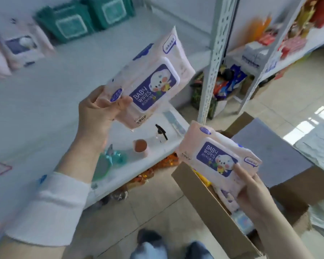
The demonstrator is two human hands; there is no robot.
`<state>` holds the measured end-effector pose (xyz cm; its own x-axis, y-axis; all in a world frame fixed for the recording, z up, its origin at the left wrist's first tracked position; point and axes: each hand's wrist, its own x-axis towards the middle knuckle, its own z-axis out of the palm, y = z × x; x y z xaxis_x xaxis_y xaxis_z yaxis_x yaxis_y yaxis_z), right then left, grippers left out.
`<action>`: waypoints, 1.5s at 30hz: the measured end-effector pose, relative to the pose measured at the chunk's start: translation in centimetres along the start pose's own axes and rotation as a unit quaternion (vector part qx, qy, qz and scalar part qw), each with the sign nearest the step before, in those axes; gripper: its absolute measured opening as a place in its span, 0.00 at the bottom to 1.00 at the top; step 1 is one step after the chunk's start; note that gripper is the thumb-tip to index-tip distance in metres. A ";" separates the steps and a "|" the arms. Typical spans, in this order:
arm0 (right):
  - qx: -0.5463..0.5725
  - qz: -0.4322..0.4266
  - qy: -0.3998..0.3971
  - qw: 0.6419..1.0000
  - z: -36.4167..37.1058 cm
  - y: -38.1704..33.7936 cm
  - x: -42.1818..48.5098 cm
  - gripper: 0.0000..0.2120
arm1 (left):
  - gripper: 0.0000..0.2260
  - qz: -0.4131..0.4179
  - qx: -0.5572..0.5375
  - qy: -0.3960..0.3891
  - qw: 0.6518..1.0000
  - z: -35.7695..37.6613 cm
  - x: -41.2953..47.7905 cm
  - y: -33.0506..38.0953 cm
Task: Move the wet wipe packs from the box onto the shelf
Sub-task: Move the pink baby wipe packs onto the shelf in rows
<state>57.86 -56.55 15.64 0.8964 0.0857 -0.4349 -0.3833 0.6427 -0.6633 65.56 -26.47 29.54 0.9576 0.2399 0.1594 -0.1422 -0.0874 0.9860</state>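
My left hand (99,111) grips the lower end of a pink baby wipes pack (151,79) and holds it up in front of the white shelf (45,101). Over the open cardboard box (211,208) at the lower right, my right hand (251,191) holds a second pink baby wipes pack (213,156). More pink packs (226,199) lie inside the box under that hand. On the shelf's far left stand blurred pink packs (21,47), with two green packs (82,15) behind them.
A lower shelf holds a small cup (141,146), a black pump bottle (161,132) and green items (108,161). White slotted uprights (211,71) divide this shelf from a neighbouring rack of colourful goods (281,38). Tiled floor lies below, with my feet (168,247) at the bottom.
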 end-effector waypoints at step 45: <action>-0.547 -0.231 -0.077 0.801 59.8 15.1 37.5 0.26 | 0.17 -0.023 0.216 0.289 0.932 -49.3 26.3 -10.5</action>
<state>99.04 1.86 25.72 0.9835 0.1773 0.0359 0.1071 -0.4110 -0.9053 79.86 28.44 25.86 0.6474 0.7235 0.2397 0.1295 -0.4143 0.9009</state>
